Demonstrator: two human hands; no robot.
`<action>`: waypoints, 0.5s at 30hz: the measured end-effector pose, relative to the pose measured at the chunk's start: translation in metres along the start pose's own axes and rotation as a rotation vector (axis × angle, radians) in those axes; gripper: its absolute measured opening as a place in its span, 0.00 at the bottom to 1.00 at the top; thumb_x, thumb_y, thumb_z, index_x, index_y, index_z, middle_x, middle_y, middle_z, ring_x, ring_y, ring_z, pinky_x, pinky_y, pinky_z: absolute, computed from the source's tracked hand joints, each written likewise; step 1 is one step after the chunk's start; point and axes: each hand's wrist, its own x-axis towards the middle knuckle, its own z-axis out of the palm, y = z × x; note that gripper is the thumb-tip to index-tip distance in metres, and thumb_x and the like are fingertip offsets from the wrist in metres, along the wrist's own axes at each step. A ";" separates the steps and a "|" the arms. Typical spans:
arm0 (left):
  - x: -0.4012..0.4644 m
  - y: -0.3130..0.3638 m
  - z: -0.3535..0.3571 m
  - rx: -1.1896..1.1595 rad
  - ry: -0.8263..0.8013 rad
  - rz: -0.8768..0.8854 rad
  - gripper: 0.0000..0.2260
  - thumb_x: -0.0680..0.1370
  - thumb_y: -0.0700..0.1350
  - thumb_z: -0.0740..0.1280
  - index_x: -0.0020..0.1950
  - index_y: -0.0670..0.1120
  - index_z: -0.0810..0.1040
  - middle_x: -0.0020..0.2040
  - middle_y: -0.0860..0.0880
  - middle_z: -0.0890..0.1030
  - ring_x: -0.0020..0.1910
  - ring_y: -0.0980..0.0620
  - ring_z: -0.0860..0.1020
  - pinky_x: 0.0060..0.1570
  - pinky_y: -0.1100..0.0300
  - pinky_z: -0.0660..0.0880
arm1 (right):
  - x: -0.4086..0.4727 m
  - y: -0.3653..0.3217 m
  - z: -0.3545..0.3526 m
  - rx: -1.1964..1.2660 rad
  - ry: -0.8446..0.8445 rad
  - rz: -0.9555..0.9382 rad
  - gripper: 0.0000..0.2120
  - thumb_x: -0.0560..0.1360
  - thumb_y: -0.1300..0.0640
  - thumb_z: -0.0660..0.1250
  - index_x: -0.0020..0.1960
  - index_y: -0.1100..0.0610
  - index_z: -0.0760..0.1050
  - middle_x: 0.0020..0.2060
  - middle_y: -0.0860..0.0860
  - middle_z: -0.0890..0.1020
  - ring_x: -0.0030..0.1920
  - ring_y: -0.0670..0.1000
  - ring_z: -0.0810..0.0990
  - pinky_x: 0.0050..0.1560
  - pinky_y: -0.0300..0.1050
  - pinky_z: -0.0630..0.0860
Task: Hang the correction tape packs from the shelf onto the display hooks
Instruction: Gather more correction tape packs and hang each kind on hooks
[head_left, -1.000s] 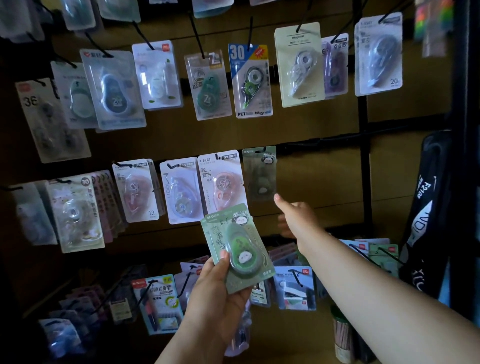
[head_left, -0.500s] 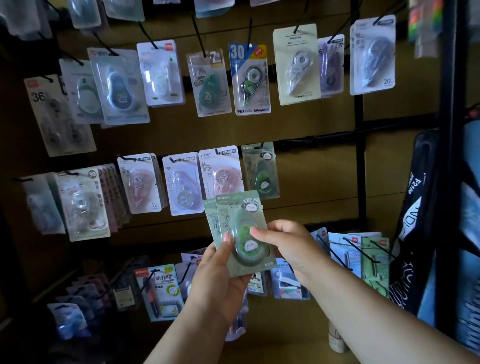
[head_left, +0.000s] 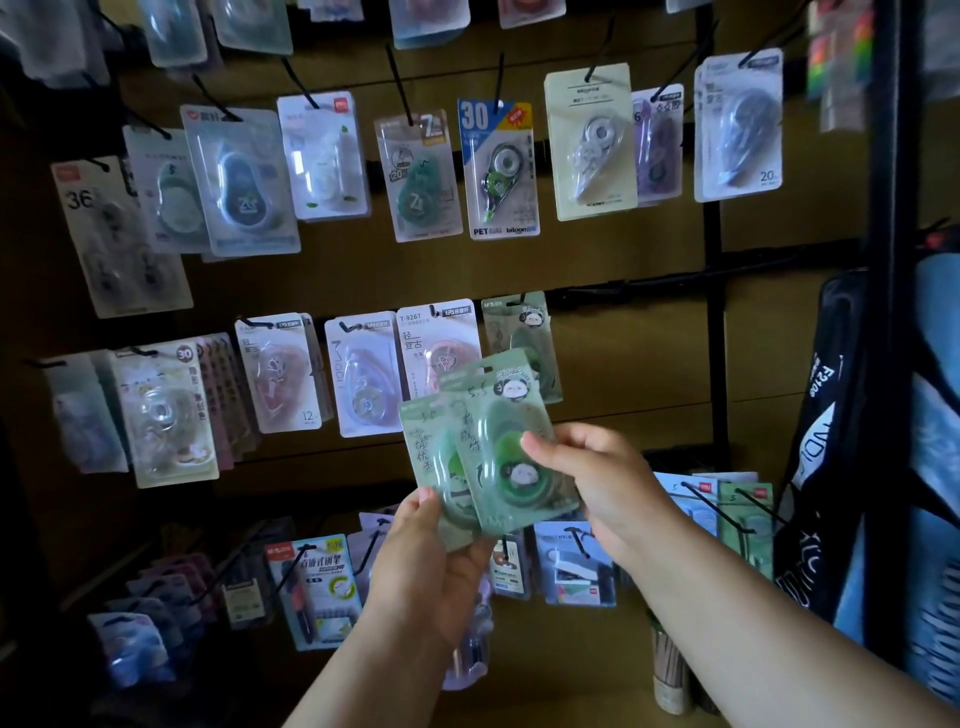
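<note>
My left hand (head_left: 431, 566) holds a small stack of green correction tape packs (head_left: 436, 467) from below, thumb against the lower edge. My right hand (head_left: 597, 478) pinches the front green pack (head_left: 511, 457) by its right side, tilted and slid partly off the stack. Just behind and above them, a matching green pack (head_left: 519, 332) hangs on a display hook in the middle row. The hook's tip is hidden behind the packs.
Rows of other correction tape packs (head_left: 498, 171) hang on black hooks across the brown board, above and to the left. More stationery (head_left: 317, 587) hangs in the lower row. A black rack post (head_left: 891, 312) and dark bags (head_left: 831, 441) stand at right.
My right hand came back from the hanging green pack, took hold of the front pack in my left hand and has started drawing it off the stack, up and to the right.
</note>
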 end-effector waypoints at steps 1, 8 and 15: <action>0.000 0.000 0.000 -0.002 0.014 -0.007 0.12 0.85 0.42 0.55 0.59 0.38 0.76 0.54 0.36 0.84 0.46 0.41 0.86 0.35 0.51 0.83 | 0.002 -0.004 -0.001 0.022 0.010 0.002 0.09 0.65 0.53 0.77 0.41 0.55 0.81 0.38 0.52 0.87 0.41 0.52 0.86 0.45 0.47 0.80; 0.002 -0.003 0.000 -0.018 0.058 -0.046 0.11 0.84 0.42 0.57 0.61 0.38 0.74 0.59 0.36 0.80 0.53 0.39 0.81 0.36 0.49 0.84 | 0.040 -0.039 -0.007 0.071 0.149 -0.070 0.11 0.69 0.54 0.75 0.44 0.60 0.79 0.40 0.54 0.86 0.45 0.56 0.85 0.54 0.54 0.80; 0.005 -0.004 -0.004 -0.018 0.039 -0.058 0.11 0.84 0.43 0.58 0.61 0.39 0.75 0.58 0.36 0.80 0.51 0.39 0.82 0.36 0.49 0.84 | 0.066 -0.041 -0.007 -0.001 0.215 -0.046 0.11 0.69 0.52 0.76 0.43 0.58 0.80 0.42 0.53 0.86 0.46 0.54 0.85 0.56 0.54 0.79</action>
